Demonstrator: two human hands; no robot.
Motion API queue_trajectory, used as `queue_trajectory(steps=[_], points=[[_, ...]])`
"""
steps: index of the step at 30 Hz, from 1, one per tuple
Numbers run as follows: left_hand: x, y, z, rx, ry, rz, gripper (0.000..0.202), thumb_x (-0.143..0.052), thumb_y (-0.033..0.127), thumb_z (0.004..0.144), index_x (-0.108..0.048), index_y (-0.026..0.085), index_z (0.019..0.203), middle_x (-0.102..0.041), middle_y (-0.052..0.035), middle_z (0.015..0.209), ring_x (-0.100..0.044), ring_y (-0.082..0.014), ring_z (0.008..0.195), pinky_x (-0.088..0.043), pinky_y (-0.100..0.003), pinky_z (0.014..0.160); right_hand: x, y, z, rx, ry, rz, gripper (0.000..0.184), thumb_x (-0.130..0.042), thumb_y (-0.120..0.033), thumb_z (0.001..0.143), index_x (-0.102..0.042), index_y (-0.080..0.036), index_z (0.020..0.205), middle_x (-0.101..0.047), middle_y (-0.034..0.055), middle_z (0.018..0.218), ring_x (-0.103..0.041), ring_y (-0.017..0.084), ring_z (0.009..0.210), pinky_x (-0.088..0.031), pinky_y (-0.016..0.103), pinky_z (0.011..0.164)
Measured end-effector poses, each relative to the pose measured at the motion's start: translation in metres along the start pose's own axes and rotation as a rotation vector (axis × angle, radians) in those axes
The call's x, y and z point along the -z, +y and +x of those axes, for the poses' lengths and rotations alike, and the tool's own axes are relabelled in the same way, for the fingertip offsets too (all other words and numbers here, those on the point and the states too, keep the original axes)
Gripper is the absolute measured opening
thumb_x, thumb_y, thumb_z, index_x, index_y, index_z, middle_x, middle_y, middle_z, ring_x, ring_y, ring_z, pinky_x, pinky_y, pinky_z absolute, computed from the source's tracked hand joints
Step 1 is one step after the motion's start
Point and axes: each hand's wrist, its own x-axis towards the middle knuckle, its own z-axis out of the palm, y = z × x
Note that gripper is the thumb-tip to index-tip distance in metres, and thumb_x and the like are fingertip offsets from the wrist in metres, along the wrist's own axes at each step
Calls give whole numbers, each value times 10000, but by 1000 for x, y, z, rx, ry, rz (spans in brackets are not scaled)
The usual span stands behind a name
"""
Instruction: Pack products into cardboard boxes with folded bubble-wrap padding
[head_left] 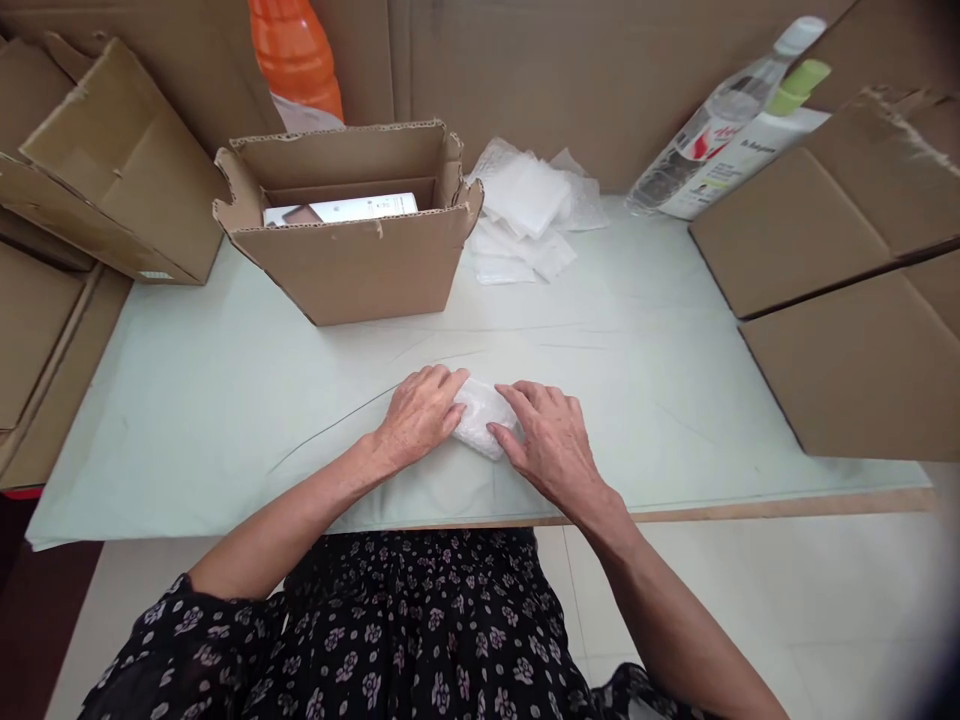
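A small packet in white bubble wrap (481,425) lies on the pale green table cover near the front edge. What is inside the wrap cannot be made out. My left hand (424,412) grips its left end, thumb on top and fingers curled over the far side. At the right end my right hand (551,430) holds it too, with thumb and forefinger pressing on the wrap. Behind the hands stands an open cardboard box (375,270) with a white printed carton (360,208) inside.
Bubble-wrap pouches (525,200) are heaped beside the box. An orange bottle (296,60) rises behind it. Cardboard boxes flank the table at left (142,170) and right (862,350). A clear bottle (720,120) and a white bottle (750,150) lean at the back right.
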Motion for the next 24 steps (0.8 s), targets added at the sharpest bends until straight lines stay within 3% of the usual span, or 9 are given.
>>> queue_trajectory(steps=[2,6,9,11,13,15,17,20,24], points=[[0,1,0,67,16,1,459,-573,260,909,-538,171,1358,-664,-118,1153,-631,-288,1083,-527,-425,943,-8,1,5,-19,-20,-11,398,-590,-365,943,-625,-166,1286,-644,188,1322,-586,352,1126,-451,478,900],[4,-3,-3,176,-13,-178,675,-619,254,819,-443,140,1461,-668,-126,1169,-629,-288,1074,-531,-433,945,-18,1,10,-15,-57,143,226,-603,-309,904,-648,-158,1065,-608,197,1402,-544,369,1285,-464,491,980],[12,-6,-8,204,-44,-411,751,-636,226,744,-445,146,1466,-685,-100,1136,-642,-251,976,-543,-386,873,-15,-1,7,-14,-79,374,193,-589,-267,881,-618,-198,1058,-702,125,1237,-655,298,1090,-510,447,911],[18,-5,-13,231,-79,-602,670,-614,216,734,-523,158,1395,-696,-62,1050,-639,-210,874,-536,-327,774,-12,-2,4,-51,-85,541,201,-593,-286,881,-613,-229,1073,-732,73,1107,-682,254,938,-537,416,844],[21,-2,-19,270,-77,-769,457,-591,226,754,-633,173,1206,-687,-23,933,-613,-169,774,-496,-271,676,-9,-1,3,-140,-28,745,272,-632,-346,876,-608,-247,1128,-729,63,1078,-693,236,908,-562,392,812],[22,2,-24,285,1,-835,261,-596,243,769,-671,183,1011,-668,-5,856,-589,-151,741,-466,-252,652,-8,-1,5,-223,7,961,423,-683,-415,857,-586,-247,1233,-728,68,1062,-708,232,909,-585,367,781],[22,5,-28,267,90,-819,180,-614,239,765,-673,190,928,-658,0,821,-584,-151,749,-465,-255,678,-5,-1,10,-231,-53,1077,449,-704,-467,851,-616,-240,1229,-731,55,974,-710,221,839,-587,339,715],[30,0,-33,231,141,-818,155,-638,252,782,-685,196,919,-671,-8,823,-602,-161,775,-490,-273,726,12,-1,22,-137,-126,993,268,-678,-473,881,-712,-240,1009,-720,30,845,-667,193,726,-553,310,646],[46,-28,-34,181,326,-873,293,-577,363,910,-679,197,1129,-730,-61,1004,-665,-198,960,-537,-328,891,64,2,63,-106,60,955,244,-704,-468,864,-733,-238,941,-705,23,793,-624,174,651,-499,292,560]])
